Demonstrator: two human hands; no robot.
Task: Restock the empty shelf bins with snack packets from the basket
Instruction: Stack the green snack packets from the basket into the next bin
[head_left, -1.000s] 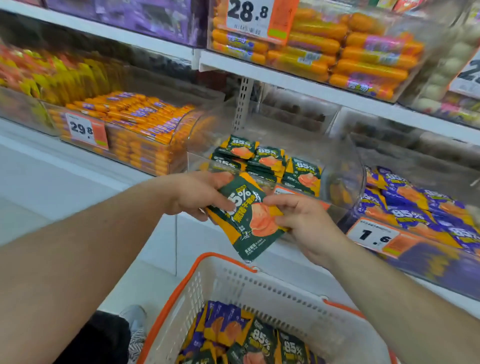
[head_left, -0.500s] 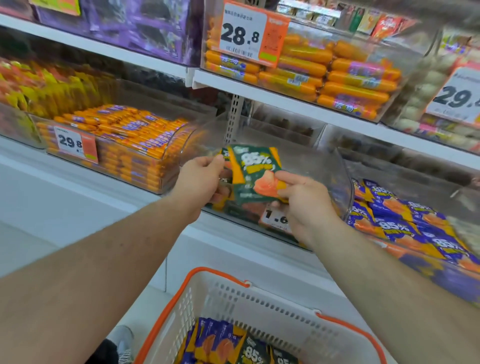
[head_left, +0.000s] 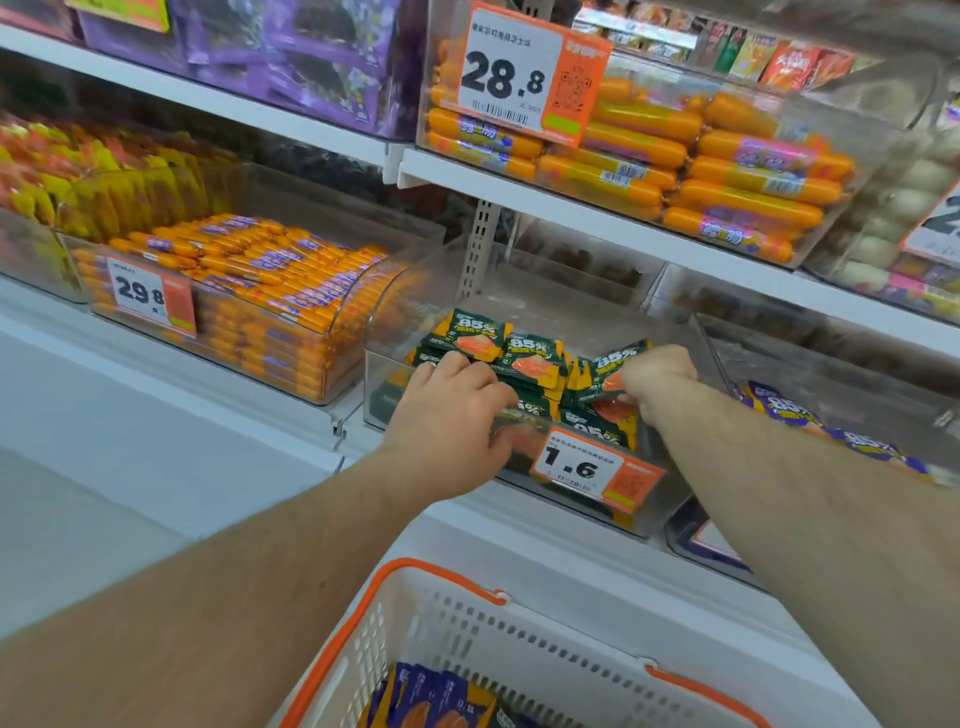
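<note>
a: where are we with the green packets?

b: both our hands are inside the clear bin (head_left: 644, 512) on the lower shelf, the one with the 1.6 price tag (head_left: 582, 467) on its front wall. our left hand (head_left: 447, 410) lies over the green packets (head_left: 530, 358) at the bin's 9 o'clock side, fingers curled down onto them; we cannot tell whether that grip has closed on any 1 packet.

a: and the right?

b: our right hand (head_left: 657, 376) sits at the 3 o'clock side, fingers curled, its grip pinching a tilted green packet (head_left: 613, 364) marked 85%.

a: the basket?

b: the white basket (head_left: 467, 623) with orange handles is at 6 o'clock, below the shelf edge. blue and orange packets (head_left: 431, 699) lie in its bottom.

a: neighbours?

b: at 9 o'clock from our bin stands a bin of orange sticks (head_left: 249, 291) tagged 29.8. at 3 o'clock, blue 85% packets (head_left: 789, 410) fill the next bin. on the shelf above, at 12 o'clock, orange sausages (head_left: 727, 176) sit behind a 28.8 tag (head_left: 519, 73).
</note>
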